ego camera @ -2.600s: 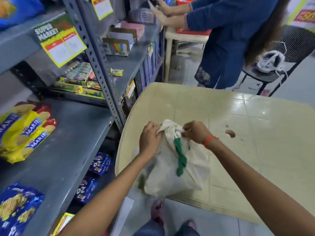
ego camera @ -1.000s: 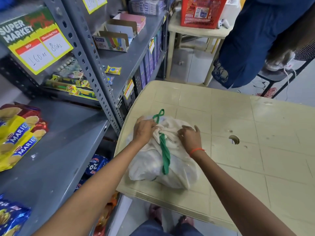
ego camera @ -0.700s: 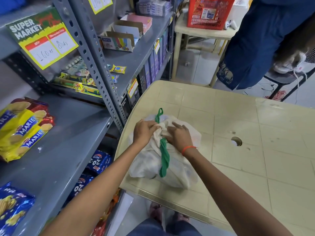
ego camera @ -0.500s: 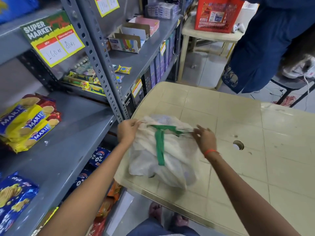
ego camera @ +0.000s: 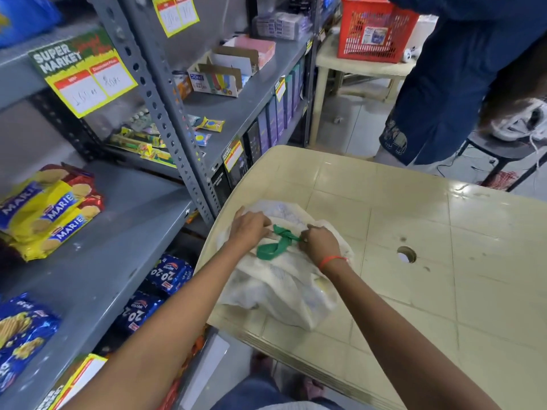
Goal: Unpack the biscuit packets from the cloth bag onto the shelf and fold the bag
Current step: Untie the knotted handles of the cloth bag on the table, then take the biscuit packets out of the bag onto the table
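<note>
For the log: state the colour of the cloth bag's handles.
Green handles, clearest in the head view.

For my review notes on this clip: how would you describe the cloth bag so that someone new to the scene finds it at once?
Start at the beige plastic table right of the grey metal shelf. Near its left edge lies a bulging white cloth bag, with the left hand and right hand at its top. Its green handles mark it out; nothing else lies on the table.
</note>
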Demonstrator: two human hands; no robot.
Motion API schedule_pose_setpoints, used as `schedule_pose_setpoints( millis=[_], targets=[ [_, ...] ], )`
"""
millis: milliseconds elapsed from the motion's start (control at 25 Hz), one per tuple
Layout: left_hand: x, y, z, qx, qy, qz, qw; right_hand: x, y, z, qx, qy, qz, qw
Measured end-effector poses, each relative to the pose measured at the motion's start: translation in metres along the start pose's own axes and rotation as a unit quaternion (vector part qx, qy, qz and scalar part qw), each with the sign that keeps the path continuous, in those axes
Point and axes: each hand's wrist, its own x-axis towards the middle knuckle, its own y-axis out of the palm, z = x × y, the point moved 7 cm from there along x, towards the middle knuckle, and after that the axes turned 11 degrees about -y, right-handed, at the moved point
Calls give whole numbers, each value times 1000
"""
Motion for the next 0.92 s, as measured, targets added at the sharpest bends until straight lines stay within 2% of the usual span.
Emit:
schedule_pose_setpoints(
  millis=[80, 160, 200, 280, 320, 360, 440, 480, 520, 560, 600, 640, 680, 760, 840, 920],
  targets=[
    [-2, -14, 17, -53, -22, -71, 996, -10, -4, -15, 4, 27, -38, 999],
    [-9, -34, 61, -106, -108, -155, 976, -33, -12, -50, 62, 96, -111, 987],
    [-11, -40, 92, -126, -160, -168, 965, -49, -15, -75, 100, 156, -142, 972],
    [-18, -34, 138, -167, -229, -108, 953, -84, -13, -116, 144, 264, -130, 945],
    [-22, -29, 143, -159, -234, -80, 956, -94, -10, -125, 137, 291, -111, 941],
    [-25, -29, 138, -143, -219, -92, 961, -93, -10, -121, 119, 287, -116, 943],
    [-29, -42, 97, -127, -113, -189, 967, -67, -19, -82, 108, 188, -187, 958],
    [-31, -43, 65, -133, -30, -192, 972, -48, -22, -53, 125, 116, -199, 965],
    [-32, -38, 34, -136, 49, -141, 979, -29, -20, -22, 138, 42, -172, 975],
    [-32, -27, 7, -114, 105, -60, 986, -13, -13, 6, 139, -17, -109, 984],
    [-30, -12, -8, -67, 129, 17, 989, -1, -2, 26, 119, -57, -33, 991],
    [-26, -2, -12, -16, 132, 56, 990, 3, 8, 36, 81, -82, 25, 993],
    [-20, 3, -9, 26, 128, 66, 989, 3, 12, 40, 47, -100, 41, 993],
    [-10, 6, 5, 46, 115, 54, 991, -14, 6, 41, 27, -118, -9, 993],
    [-6, 11, 17, 26, 109, 65, 992, -40, 3, 51, 54, -154, -69, 984],
    [-2, 12, 22, 38, 102, 62, 992, -68, 9, 65, 110, -194, -60, 973]
  ],
)
